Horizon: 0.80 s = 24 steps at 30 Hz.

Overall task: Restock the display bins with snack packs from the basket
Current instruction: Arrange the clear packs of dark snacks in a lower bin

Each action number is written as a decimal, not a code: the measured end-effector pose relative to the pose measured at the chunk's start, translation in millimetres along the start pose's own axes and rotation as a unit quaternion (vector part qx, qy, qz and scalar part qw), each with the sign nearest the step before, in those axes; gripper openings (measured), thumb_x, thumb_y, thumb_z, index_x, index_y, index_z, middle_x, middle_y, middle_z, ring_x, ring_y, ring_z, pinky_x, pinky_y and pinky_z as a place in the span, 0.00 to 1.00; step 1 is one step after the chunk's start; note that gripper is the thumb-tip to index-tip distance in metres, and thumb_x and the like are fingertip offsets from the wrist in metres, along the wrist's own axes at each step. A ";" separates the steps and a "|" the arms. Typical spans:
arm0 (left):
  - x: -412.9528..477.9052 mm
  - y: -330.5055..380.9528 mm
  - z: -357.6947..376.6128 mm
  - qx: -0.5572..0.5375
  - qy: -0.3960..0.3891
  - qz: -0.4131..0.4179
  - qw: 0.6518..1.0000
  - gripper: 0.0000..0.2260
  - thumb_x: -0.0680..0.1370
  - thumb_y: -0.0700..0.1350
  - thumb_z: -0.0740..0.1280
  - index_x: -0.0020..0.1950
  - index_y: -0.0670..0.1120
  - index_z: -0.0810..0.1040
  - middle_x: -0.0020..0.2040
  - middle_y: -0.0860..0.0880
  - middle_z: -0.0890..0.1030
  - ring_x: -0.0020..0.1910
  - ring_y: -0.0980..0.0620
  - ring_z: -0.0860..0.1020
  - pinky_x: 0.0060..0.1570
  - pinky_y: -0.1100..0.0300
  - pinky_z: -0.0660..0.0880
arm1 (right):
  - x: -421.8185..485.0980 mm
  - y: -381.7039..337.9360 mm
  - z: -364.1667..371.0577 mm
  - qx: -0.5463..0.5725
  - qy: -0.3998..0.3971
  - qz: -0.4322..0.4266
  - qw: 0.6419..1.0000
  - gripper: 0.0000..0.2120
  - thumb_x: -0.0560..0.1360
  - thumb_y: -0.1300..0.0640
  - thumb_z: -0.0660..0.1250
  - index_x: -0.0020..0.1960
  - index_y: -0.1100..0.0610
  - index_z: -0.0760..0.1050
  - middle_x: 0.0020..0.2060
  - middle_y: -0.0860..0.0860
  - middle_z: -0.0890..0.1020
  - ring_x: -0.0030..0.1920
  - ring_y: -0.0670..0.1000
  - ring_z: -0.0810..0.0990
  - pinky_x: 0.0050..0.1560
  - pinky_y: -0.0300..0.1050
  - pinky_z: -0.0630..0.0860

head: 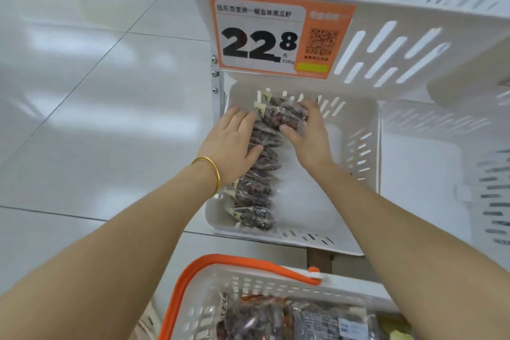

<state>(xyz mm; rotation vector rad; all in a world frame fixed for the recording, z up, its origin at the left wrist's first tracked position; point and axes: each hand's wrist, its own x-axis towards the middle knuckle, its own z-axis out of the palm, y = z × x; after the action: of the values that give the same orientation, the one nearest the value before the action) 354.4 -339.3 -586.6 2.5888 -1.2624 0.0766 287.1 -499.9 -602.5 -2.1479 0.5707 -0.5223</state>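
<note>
A row of several dark snack packs (pixel 259 190) in clear wrap stands along the left side of the lower white display bin (pixel 356 174). My left hand (pixel 234 143), with a gold bangle on the wrist, lies flat against the left of the row. My right hand (pixel 306 130) grips a few packs (pixel 287 116) at the far end of the row, thumb on the near side. At the bottom, a white basket (pixel 248 281) with an orange handle holds more snack packs (pixel 278 317).
An upper white bin (pixel 414 36) overhangs the lower one and carries an orange price sign (pixel 278 36) reading 22.8. Another white bin (pixel 430 152) sits to the right. White tiled floor (pixel 96 91) lies on the left, with boxes at the top edge.
</note>
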 end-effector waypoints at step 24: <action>-13.7 1.7 9.4 -0.151 0.091 -0.057 0.983 0.34 0.78 0.46 0.64 0.77 0.40 0.48 0.78 0.43 0.43 0.77 0.49 0.44 0.70 0.66 0.45 | 7.4 -37.6 3.1 0.189 -0.047 0.211 0.958 0.29 0.81 0.40 0.46 0.77 0.54 0.50 0.75 0.52 0.59 0.73 0.54 0.59 0.70 0.51 0.57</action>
<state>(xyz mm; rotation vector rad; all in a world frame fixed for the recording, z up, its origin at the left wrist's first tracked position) 343.9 -332.2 -597.5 2.3273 -0.9756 0.0892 302.9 -481.4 -572.7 -1.6193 0.7823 -0.2617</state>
